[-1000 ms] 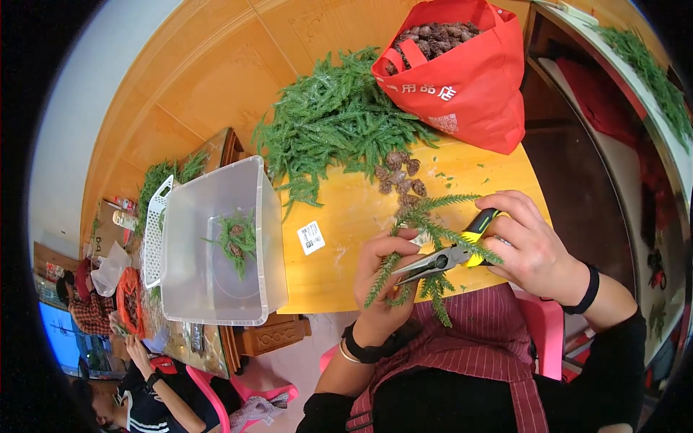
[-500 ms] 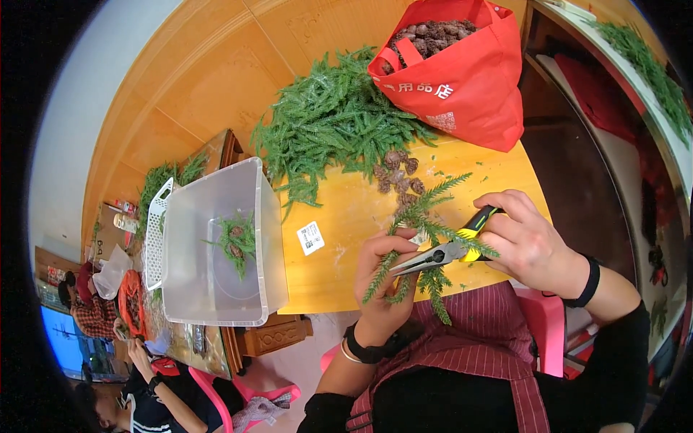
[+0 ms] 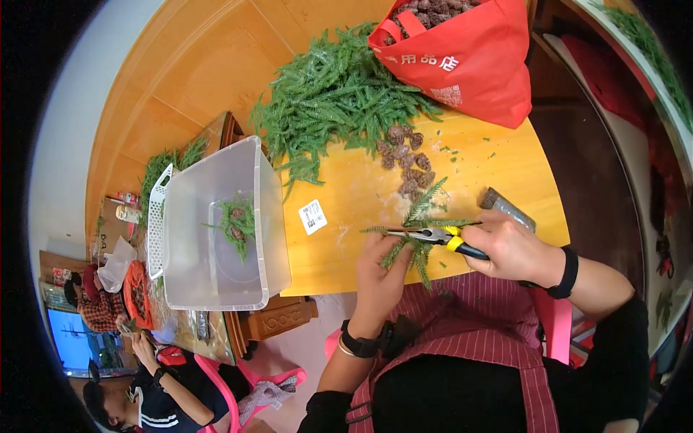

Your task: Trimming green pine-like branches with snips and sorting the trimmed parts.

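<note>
My left hand is closed on a green artificial pine sprig at the table's near edge, its needled branches fanning out around my fingers. My right hand grips a pair of pliers with yellow and black handles. The metal jaws point left and lie across the middle of the sprig, close to my left fingertips; what sits between them is too small to make out. Brown pine cones lie in a loose group just beyond the sprig. Beside my right hand rests a narrow packet with dark contents.
A heap of green sprigs and a red bag of pine cones stand at the back. Left is a clear plastic bin holding a sprig with cones; a white label lies beside it. Another person's arm shows at lower left.
The pliers have swung from pointing down-left to nearly level across the sprig, and the sprig has turned in my left hand. The packet, hidden before, now shows. The whole view has shifted slightly.
</note>
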Demonstrator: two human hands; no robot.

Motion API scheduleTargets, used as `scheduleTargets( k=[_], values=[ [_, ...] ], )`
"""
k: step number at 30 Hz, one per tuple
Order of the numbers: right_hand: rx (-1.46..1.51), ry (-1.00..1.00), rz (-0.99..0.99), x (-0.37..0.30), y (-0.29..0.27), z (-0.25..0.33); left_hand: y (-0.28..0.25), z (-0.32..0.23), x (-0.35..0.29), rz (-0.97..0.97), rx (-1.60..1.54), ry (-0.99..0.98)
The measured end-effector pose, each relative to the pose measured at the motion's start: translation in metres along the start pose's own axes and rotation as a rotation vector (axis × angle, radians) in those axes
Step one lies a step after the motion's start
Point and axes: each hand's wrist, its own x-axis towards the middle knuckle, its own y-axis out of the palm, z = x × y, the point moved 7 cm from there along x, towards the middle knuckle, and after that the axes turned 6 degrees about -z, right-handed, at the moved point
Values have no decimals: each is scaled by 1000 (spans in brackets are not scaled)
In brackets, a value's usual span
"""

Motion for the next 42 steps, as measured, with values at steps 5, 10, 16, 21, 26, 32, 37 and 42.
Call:
scheduleTargets(
  k=[5,10,16,21,26,32,37,42],
  values=[
    [33,118,-12,-5,11,-1,1,8,0,30,-97,-43],
    [152,199,-167,5,-16,-7,-4,-10,0,44,41,144],
    [-140,434,-174,8,-59,-64,-18,-22,-4,-61,196,343],
    [-337,540,-44,-15,-55,-118,-19,-30,-3,-56,255,397],
    [-379,547,68,-23,-34,-136,-23,-36,0,-82,304,437],
    [-259,579,212,-21,-25,-138,-31,-8,16,-118,533,295],
    [-315,506,240,-6,-32,-120,-36,22,30,-74,864,141],
    [-377,444,253,8,-33,-108,-33,25,28,98,970,113]
  ],
)
